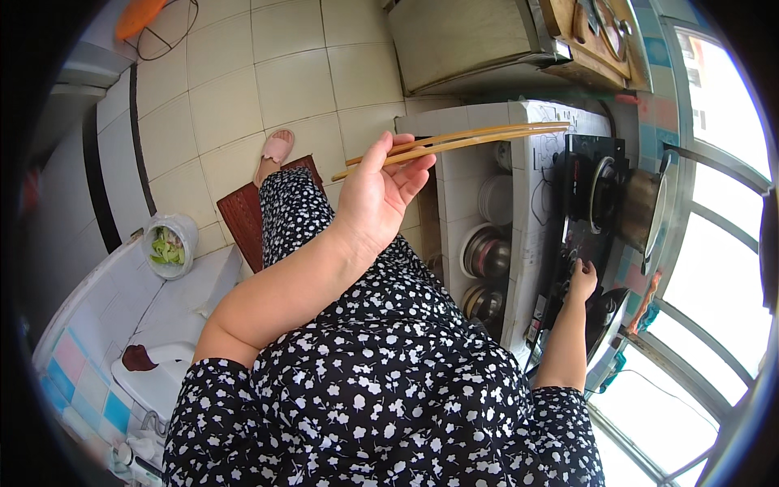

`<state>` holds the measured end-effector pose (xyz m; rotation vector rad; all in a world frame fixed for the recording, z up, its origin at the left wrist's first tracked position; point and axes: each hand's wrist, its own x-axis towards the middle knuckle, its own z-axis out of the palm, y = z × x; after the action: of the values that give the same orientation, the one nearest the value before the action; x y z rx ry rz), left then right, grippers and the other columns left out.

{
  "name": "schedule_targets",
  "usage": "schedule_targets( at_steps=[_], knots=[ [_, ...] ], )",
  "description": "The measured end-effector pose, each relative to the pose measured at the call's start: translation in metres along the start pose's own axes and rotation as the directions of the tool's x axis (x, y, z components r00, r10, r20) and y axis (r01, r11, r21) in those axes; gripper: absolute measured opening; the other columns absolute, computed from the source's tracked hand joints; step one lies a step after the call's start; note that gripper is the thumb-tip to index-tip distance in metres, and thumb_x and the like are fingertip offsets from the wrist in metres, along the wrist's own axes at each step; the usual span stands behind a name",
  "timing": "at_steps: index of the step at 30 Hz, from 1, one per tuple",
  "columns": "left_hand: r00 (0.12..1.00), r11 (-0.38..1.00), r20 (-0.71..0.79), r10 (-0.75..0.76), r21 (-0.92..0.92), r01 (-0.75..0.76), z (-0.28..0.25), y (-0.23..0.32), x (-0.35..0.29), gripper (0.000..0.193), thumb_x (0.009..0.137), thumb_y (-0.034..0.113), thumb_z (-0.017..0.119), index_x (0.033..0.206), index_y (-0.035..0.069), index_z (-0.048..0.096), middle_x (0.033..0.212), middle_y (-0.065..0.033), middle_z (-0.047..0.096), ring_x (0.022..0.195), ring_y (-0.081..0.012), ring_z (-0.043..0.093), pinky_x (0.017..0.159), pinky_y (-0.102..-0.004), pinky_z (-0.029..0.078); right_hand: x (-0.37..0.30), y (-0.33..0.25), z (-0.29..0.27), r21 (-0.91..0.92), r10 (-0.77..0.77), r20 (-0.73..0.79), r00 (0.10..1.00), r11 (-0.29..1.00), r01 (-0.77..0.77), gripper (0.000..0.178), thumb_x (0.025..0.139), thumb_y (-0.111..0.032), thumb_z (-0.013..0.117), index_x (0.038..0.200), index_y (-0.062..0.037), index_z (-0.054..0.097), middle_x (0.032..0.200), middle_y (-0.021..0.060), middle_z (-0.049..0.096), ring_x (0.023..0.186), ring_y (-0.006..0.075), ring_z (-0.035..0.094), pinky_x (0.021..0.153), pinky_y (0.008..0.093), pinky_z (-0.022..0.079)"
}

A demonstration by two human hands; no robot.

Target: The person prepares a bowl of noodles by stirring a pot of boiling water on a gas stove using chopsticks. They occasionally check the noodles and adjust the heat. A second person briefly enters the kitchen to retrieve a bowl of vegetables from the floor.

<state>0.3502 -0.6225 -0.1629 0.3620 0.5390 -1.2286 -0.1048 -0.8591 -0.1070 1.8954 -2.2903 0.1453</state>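
A pair of long wooden chopsticks (456, 146) lies in my left hand (377, 183), which is raised in front of my body with the fingers closed loosely on them. Their far ends point right, toward the corner of the white tiled counter (526, 191). My right hand (582, 282) is lower down on the right, at the control side of the black gas stove (578, 237). Its fingers are pinched on what looks like a stove knob, mostly hidden by the fingertips. Beside the stove's round burner (602, 195) stands a large metal pot (641, 211).
Metal bowls (490, 253) and plates (495, 200) sit on shelves below the counter. A wooden board (560, 20) bears a knife and a glass lid at the top right. Left of me are a bin with green scraps (169, 246) and a dark red mat (242, 219).
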Motion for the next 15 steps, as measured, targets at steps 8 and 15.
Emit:
schedule_targets(
  at_steps=[8, 15],
  knots=[
    [1.0, 0.999, -0.009, -0.018, -0.03, 0.018, -0.01, -0.003, 0.01, 0.027, 0.092, 0.027, 0.049, 0.098, 0.001, 0.054, 0.095, -0.0119, 0.059, 0.088, -0.0218, 0.063, 0.07, -0.0261, 0.054, -0.007, -0.011, -0.011, 0.061, 0.039, 0.076, 0.996, 0.997, -0.044, 0.04, 0.078, -0.03, 0.067, 0.102, 0.0009, 0.065, 0.092, 0.0127, 0.068, 0.085, 0.0223, 0.065, 0.078, 0.032, 0.048],
    [0.999, 1.0, -0.023, -0.03, -0.004, 0.03, -0.003, -0.003, 0.007, 0.027, 0.093, 0.026, 0.048, 0.098, 0.0, 0.054, 0.095, -0.0116, 0.059, 0.088, -0.0206, 0.063, 0.07, -0.0254, 0.054, 0.006, 0.013, 0.0, 0.132, -0.004, 0.085, 0.996, 0.991, -0.008, 0.037, 0.079, -0.027, 0.067, 0.104, 0.0006, 0.065, 0.091, 0.0113, 0.068, 0.082, 0.0191, 0.065, 0.075, 0.0299, 0.049]
  ],
)
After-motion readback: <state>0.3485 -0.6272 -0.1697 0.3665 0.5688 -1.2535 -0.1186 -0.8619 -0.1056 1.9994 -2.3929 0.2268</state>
